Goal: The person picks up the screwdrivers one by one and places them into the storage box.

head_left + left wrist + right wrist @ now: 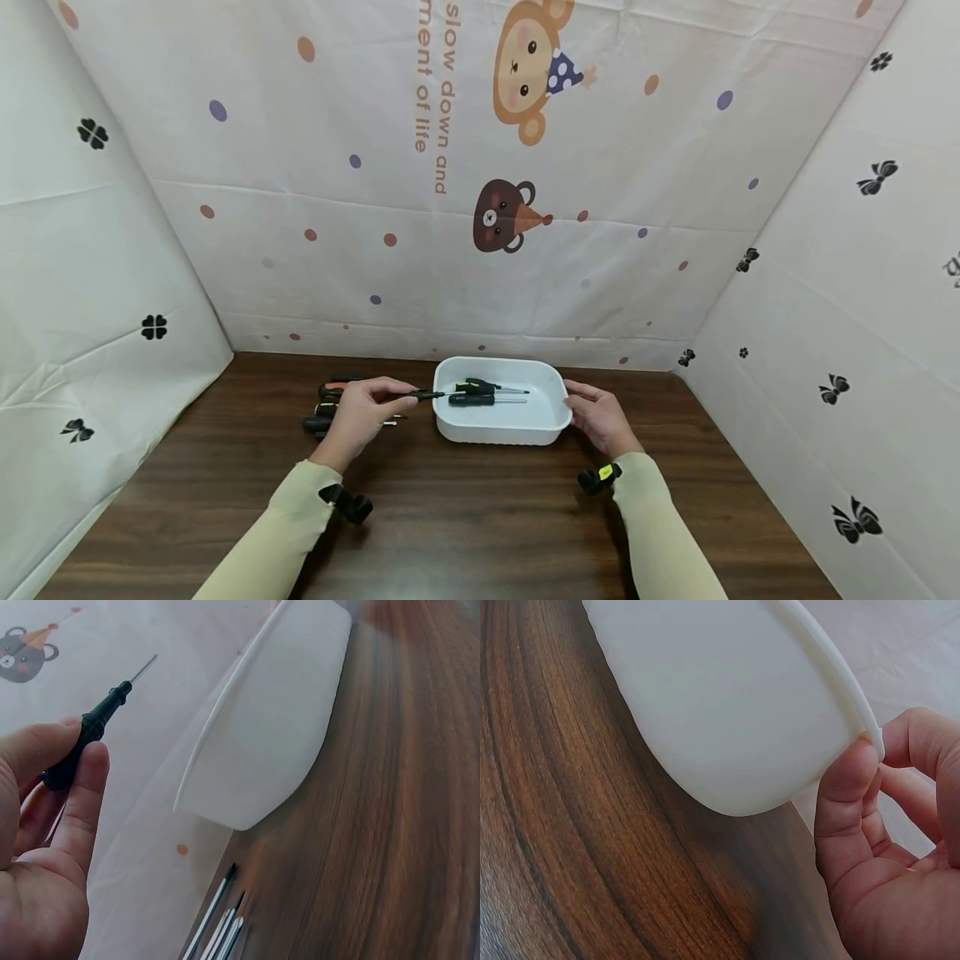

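My left hand [362, 417] pinches the dark handle of a small screwdriver [90, 729] between thumb and fingers. Its thin metal shaft points over the left rim of a white plastic tub [495, 435]. Inside the tub lie two more screwdrivers, a black one [472, 400] and one with a yellow mark on its handle [477, 386]. At the tub's right end, my right hand [602, 417] grips the rim with thumb and fingers, as the right wrist view shows up close.
Several more screwdrivers [318, 424] lie in a group left of the tub, partly hidden by my left hand. Their metal shafts [217, 930] show in the left wrist view. The brown wooden table [480, 517] meets a printed cloth wall [420, 275] behind the tub.
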`<state>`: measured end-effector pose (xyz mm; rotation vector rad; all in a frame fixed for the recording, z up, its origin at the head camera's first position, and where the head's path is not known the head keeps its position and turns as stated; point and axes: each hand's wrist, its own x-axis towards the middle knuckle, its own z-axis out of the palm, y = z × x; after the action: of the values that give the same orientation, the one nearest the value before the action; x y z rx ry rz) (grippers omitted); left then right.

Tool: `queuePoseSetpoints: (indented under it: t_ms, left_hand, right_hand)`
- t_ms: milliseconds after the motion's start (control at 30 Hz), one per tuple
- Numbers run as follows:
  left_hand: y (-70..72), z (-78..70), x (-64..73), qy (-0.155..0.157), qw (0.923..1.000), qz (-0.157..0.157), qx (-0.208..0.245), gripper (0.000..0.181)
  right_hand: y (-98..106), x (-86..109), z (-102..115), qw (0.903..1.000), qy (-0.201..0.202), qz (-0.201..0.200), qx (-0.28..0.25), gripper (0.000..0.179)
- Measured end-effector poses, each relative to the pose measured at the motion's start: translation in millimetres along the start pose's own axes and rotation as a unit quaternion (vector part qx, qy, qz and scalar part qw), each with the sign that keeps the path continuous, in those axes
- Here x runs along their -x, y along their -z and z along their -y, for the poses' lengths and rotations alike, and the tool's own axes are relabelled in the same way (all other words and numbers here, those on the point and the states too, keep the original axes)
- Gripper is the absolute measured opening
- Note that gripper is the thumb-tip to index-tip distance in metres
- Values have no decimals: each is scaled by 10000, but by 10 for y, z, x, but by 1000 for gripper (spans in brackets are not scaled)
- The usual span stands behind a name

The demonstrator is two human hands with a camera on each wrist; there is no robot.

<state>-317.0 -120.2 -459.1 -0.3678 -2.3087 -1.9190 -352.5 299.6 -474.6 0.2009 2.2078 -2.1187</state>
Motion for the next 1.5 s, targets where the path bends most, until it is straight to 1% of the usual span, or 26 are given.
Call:
queuePoseSetpoints:
  t_ms: [100, 233, 433, 667, 833, 967, 1167, 1400, 1500]
  left_hand:
    - [-53, 10, -38, 6, 10000, 30, 66, 29]
    - [-106, 41, -103, 116, 9999, 46, 42, 22]
    - [-163, 93, -224, 246, 9995, 151, 99, 22]
    - [-242, 89, -317, 306, 9991, 298, -68, 22]
    - [-284, 91, -405, 332, 9982, 482, -145, 19]
    - [-319, 73, -480, 303, 9969, 630, -351, 19]
    - [-395, 8, -588, 182, 9921, 813, -939, 18]
    - [-536, -51, -679, 144, 9858, 1010, -1331, 18]
    - [-603, -69, -712, 173, 9816, 1142, -1521, 17]
  right_hand:
    - [-9, -4, -3, 10000, -6, -17, -92, 48]
    - [-11, -4, -2, 9999, -13, -7, -149, 49]
    - [0, -6, -10, 9999, -4, -18, -100, 50]
    - [-1, -9, -13, 10000, 23, 13, -93, 50]
    - [1, -5, -14, 10000, 6, -24, -90, 50]
    - [4, -5, -17, 9999, 14, -9, -143, 50]
    - [9, -8, -16, 9999, 30, 8, -96, 51]
    - [5, -5, -8, 10000, 26, 3, -79, 50]
    - [-3, -2, -7, 10000, 3, -2, -73, 50]
